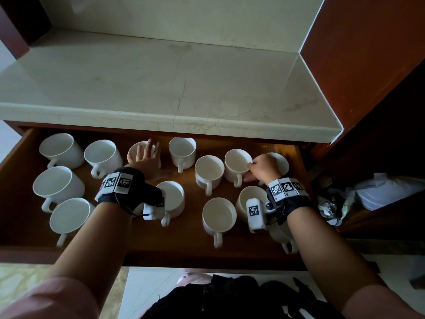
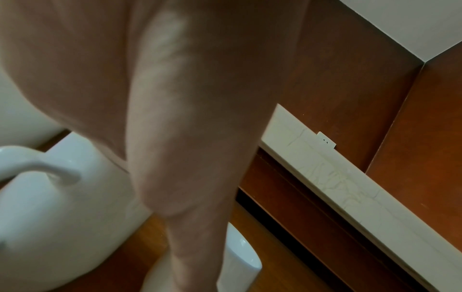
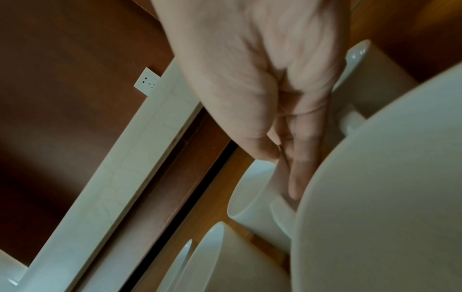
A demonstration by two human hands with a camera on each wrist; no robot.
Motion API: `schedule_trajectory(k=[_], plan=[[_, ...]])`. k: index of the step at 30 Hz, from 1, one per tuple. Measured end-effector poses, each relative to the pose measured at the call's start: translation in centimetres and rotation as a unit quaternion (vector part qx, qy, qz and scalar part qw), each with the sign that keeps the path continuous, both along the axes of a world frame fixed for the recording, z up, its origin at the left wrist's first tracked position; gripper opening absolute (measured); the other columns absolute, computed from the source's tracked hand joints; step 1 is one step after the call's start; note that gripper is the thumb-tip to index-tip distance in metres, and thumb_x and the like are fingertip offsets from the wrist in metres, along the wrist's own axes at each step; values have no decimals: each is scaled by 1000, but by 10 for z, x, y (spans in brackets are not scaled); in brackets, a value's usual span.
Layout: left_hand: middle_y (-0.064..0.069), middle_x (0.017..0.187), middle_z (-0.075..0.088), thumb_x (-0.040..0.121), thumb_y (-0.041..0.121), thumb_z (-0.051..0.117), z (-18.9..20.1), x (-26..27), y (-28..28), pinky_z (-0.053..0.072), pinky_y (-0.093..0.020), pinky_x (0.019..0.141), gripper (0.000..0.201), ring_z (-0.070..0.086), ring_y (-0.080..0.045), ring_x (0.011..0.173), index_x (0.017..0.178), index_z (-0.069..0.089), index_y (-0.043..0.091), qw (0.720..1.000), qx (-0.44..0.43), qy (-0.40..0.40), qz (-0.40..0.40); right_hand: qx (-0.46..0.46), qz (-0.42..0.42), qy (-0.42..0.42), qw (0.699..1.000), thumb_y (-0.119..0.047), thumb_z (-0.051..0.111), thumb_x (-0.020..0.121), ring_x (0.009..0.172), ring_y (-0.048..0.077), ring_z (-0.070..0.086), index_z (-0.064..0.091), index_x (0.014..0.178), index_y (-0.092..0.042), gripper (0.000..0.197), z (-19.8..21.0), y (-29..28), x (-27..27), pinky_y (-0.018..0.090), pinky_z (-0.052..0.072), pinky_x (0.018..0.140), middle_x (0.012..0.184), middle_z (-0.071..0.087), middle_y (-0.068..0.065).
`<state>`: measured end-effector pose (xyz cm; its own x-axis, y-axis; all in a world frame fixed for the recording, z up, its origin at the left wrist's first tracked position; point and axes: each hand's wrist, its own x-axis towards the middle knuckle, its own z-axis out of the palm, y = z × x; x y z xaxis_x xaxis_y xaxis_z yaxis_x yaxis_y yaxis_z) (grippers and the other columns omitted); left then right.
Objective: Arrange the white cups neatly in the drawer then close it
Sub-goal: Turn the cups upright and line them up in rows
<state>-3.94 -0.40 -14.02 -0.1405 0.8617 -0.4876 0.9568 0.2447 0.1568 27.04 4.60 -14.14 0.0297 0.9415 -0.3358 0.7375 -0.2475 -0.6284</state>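
— Countertop (image 1: 161, 84) overhangs the drawer's (image 1: 20, 162) back; what's inside?
— White cups (image 1: 209, 171), upright, scattered. Left hand (image 1: 147, 160) spread over a back cup (image 1: 138, 149); right hand (image 1: 264, 168) pinches another cup's rim (image 1: 249, 162).

A home or guest-room pantry nook, by the look of it — a pale marble counter (image 1: 161, 84) runs beyond both hands, framed by red-brown wood panels (image 1: 358, 54). Under the hands a wooden drawer (image 1: 179, 240) stands open, full of white cups (image 1: 219, 214). A wall socket (image 3: 147, 83) sits just above the counter's edge — right of the right hand lie crumpled bags (image 1: 381, 192).
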Motion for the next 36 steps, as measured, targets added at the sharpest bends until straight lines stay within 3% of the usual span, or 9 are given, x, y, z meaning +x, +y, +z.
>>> schedule_trajectory(k=[9, 13, 16, 20, 22, 25, 29, 32, 36], plan=[[-3, 155, -29, 79, 70, 52, 0, 0, 0, -6, -58, 114, 109, -19, -30, 144, 150, -17, 23, 1000, -1, -2, 1, 9, -3, 14, 1000, -14, 50, 94, 69, 27, 72, 64, 85, 5, 26, 7, -4, 1, 43, 59, 76, 73, 72, 17], [-4, 155, -29, 79, 70, 51, -1, 0, 1, -6, -57, 115, 109, -19, -30, 145, 150, -17, 23, 1000, 1, 0, -2, 44, -36, 52, 997, -19, 56, 94, 65, 26, 69, 67, 91, 0, 22, 25, -2, 27, 43, 59, 76, 73, 70, 14], [-4, 155, -29, 79, 71, 52, -2, 1, 1, -7, -58, 114, 111, -19, -30, 144, 150, -18, 22, 1000, 4, -1, 1, 116, -33, -44, 992, -19, 63, 88, 90, 26, 68, 71, 95, -4, 18, 36, 2, 59, 39, 52, 91, 89, 72, 12], [-5, 155, -29, 79, 70, 52, -1, 4, 0, -7, -59, 113, 111, -19, -30, 144, 150, -18, 21, 1000, 4, -2, 4, 101, -7, -142, 985, -27, 68, 85, 116, 30, 55, 56, 124, 1, 50, 35, 0, 70, 34, 44, 98, 123, 60, 18], [-4, 155, -29, 79, 70, 52, -2, 4, 0, -6, -59, 113, 111, -19, -30, 145, 150, -18, 22, 1000, 4, 1, 6, 69, 25, -203, 976, -39, 67, 84, 119, 32, 51, 50, 129, 1, 63, 30, -2, 63, 34, 43, 93, 129, 54, 19], [-5, 155, -28, 79, 71, 51, -1, 4, 0, -6, -60, 113, 110, -18, -31, 145, 150, -18, 22, 1000, 4, 1, 4, 28, 29, -248, 968, -49, 68, 80, 124, 31, 47, 39, 137, -2, 79, 26, -8, 51, 37, 43, 96, 135, 47, 17], [-5, 155, -29, 78, 71, 51, 1, 4, 0, -6, -60, 114, 111, -19, -30, 145, 150, -17, 22, 1000, 4, -1, 4, 41, 26, -288, 956, -58, 72, 72, 114, 28, 55, 53, 124, -1, 79, 26, -10, 47, 33, 47, 88, 124, 56, 15], [-5, 155, -30, 79, 70, 51, 0, 4, -1, -7, -59, 113, 110, -20, -29, 144, 150, -18, 22, 1000, 2, -1, 3, 60, 20, -282, 957, -54, 75, 69, 112, 28, 56, 60, 118, -1, 74, 24, -7, 48, 32, 47, 87, 121, 59, 15], [-5, 154, -31, 79, 71, 51, 1, 5, -1, -7, -59, 114, 110, -21, -29, 144, 150, -19, 22, 1000, -1, 0, 0, 75, 49, -266, 960, -55, 77, 63, 116, 26, 54, 54, 125, -7, 81, 15, -1, 56, 34, 46, 93, 125, 57, 11]])
